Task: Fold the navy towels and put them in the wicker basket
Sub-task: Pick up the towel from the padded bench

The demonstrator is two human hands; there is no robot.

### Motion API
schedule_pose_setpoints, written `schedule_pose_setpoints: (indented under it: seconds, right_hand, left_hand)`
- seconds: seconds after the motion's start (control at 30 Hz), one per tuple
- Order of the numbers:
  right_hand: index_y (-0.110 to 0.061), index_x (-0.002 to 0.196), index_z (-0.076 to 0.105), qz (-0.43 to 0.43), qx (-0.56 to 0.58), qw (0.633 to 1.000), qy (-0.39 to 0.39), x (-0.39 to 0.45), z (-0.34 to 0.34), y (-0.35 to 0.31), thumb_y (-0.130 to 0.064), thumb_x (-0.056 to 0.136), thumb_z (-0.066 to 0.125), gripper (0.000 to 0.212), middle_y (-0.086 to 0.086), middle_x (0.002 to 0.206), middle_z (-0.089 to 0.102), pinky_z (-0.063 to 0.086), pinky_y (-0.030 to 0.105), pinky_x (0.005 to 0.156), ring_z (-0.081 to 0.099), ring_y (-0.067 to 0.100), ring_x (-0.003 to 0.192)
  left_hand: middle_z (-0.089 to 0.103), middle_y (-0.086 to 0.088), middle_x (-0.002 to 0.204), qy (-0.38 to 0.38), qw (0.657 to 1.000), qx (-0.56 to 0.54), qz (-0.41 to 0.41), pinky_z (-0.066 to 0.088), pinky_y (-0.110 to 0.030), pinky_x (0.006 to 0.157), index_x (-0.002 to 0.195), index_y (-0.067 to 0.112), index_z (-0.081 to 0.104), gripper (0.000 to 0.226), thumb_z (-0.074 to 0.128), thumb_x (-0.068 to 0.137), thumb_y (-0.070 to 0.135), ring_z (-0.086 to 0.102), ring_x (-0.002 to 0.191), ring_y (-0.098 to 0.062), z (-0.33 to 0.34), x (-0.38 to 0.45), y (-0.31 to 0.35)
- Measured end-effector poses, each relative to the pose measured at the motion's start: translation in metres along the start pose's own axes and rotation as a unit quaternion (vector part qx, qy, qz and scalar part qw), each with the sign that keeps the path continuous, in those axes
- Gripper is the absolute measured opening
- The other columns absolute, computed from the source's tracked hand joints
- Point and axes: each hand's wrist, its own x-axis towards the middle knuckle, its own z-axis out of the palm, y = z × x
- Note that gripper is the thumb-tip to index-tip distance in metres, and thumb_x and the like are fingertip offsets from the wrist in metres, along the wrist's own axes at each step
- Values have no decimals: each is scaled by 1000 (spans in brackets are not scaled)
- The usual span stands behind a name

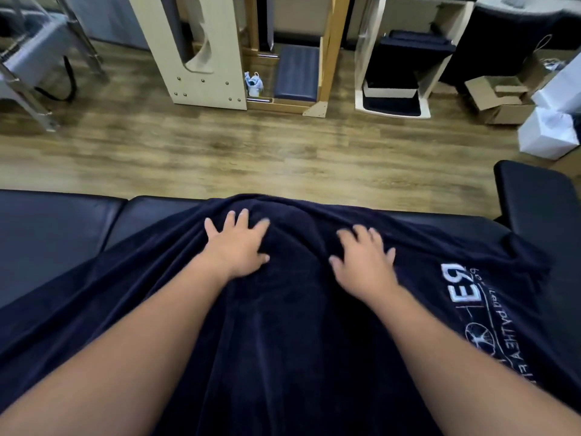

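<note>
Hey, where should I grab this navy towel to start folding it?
Probably the navy towel is best pinched at its far edge, reaching over from your side. Both hands, left hand and right hand, lie flat just short of that bunched edge on the black bench.

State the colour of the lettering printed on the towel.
White, on the navy towel; the lettering shows near its right side in the head view.

A black padded bench (63,234) runs across the near part of the view, its far edge meeting the wooden floor (251,152). A navy towel (283,325) lies spread directly on it, rumpled in folds, reaching the far edge at the middle and carrying white printed lettering (465,291) toward the right end.
</note>
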Motion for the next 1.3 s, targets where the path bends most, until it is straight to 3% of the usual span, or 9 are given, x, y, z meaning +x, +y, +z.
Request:
schedule_pose_setpoints:
  seconds: [0.13, 0.23, 0.5, 0.6, 0.73, 0.87, 0.93, 1.1, 1.3]
  right_hand:
    - [-37, 158, 12, -43, -15, 998, -50, -47, 37, 6, -58, 97, 45, 73, 0, 168, -6, 8, 68, 117, -11, 32, 154]
    - [-38, 157, 21, -53, 25, 997, -53, -55, 31, 26, -55, 99, 48, 66, -3, 169, -2, 8, 57, 122, -11, 25, 154]
    - [-13, 117, 63, 80, 109, 975, 175, -4, -35, 119, -23, 102, 48, 23, 8, 122, 58, 49, 42, 89, 60, 35, 108]
    - [-18, 133, 49, 184, 38, 980, 65, 23, -66, 168, -15, 101, 45, 33, 10, 137, 47, 46, 42, 76, 59, 39, 103]
    - [-17, 99, 52, 162, -39, 983, -80, 51, -86, 206, -16, 93, 57, 8, 9, 109, 59, 49, 38, 69, 56, 30, 85]
    - [-11, 101, 48, 152, 18, 979, 137, 76, -96, 219, -6, 93, 57, 13, 12, 112, 48, 42, 39, 63, 50, 33, 76]
    - [-8, 107, 51, 131, 68, 966, 213, 85, -93, 222, -6, 91, 62, 19, 16, 123, 43, 45, 41, 68, 54, 38, 87]
    - [-19, 118, 65, -21, 61, 992, 111, 62, -53, 239, -19, 93, 62, 25, -2, 121, 58, 45, 47, 98, 58, 25, 111]
    - [-12, 140, 52, 279, 89, 932, 213, -11, -15, 281, -21, 93, 64, 49, 15, 143, 50, 37, 57, 104, 43, 37, 131]
  left_hand:
    - [-21, -11, 166, -18, 998, 16, -50, 17, -74, 111, 158, 35, -1, 98, 56, 87, 70, -13, 152, -44, 44, -52, 21]
    - [-27, -18, 163, 9, 998, 57, -38, 17, -71, 114, 160, 27, -8, 99, 57, 92, 55, -18, 150, -47, 64, -75, 47]
    - [-43, -16, 155, -87, 996, -10, 18, 16, -84, 104, 138, 68, -28, 122, 75, 74, 68, -29, 137, -63, 63, -47, 164]
    - [-59, -18, 141, -117, 993, 0, -35, 18, -87, 101, 129, 72, -35, 137, 87, 67, 59, -32, 133, -67, 61, -33, 179]
    - [-67, -16, 130, -145, 987, -7, -71, 18, -87, 100, 119, 75, -40, 147, 93, 62, 50, -35, 133, -65, 52, -25, 187]
    - [-61, -15, 139, -138, 988, -18, -73, 17, -87, 101, 118, 75, -41, 151, 95, 60, 45, -34, 134, -64, 50, -25, 189]
    - [-58, -14, 143, -134, 988, -20, -75, 16, -87, 101, 118, 74, -42, 154, 96, 58, 44, -35, 135, -62, 50, -26, 189]
    - [-60, -14, 140, -151, 984, -13, -91, 19, -87, 101, 116, 70, -47, 160, 98, 55, 44, -38, 134, -61, 45, -21, 194]
    - [-62, -15, 139, -134, 988, -14, -80, 20, -87, 100, 115, 71, -48, 160, 98, 53, 45, -38, 134, -62, 51, -18, 190]
